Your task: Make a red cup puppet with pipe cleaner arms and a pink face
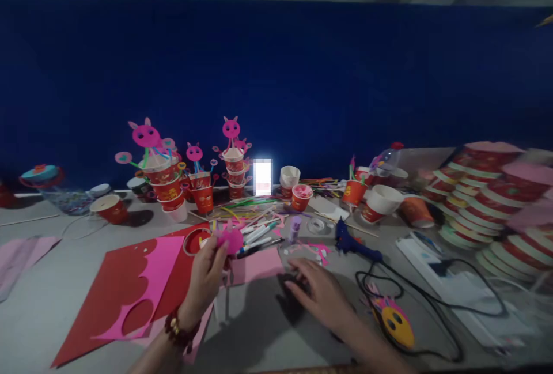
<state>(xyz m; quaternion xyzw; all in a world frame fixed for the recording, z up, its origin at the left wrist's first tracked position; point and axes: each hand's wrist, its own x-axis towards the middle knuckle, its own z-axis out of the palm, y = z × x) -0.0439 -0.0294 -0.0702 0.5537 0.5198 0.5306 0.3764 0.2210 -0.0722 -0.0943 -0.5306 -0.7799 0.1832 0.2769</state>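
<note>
My left hand (206, 273) pinches a bright pink paper cutout (232, 240) with small ear-like points on top, held above the table. My right hand (317, 290) hovers over the grey tabletop, fingers loosely curled and apart, with nothing visible in it. Beneath the cutout lies a pale pink paper sheet (259, 264), and several marker pens (259, 237) are scattered behind it. A purple glue stick (295, 228) stands beyond my right hand. Left of my left hand, a cut-out pink sheet (162, 273) rests on red card (101, 287).
A blue glue gun (352, 241) with a looping black cord lies right, near a white power strip (458, 287) and a yellow face cutout (397, 326). Tall paper cup stacks (492, 201) stand far right. Decorated cup figures (164, 187) line the back left.
</note>
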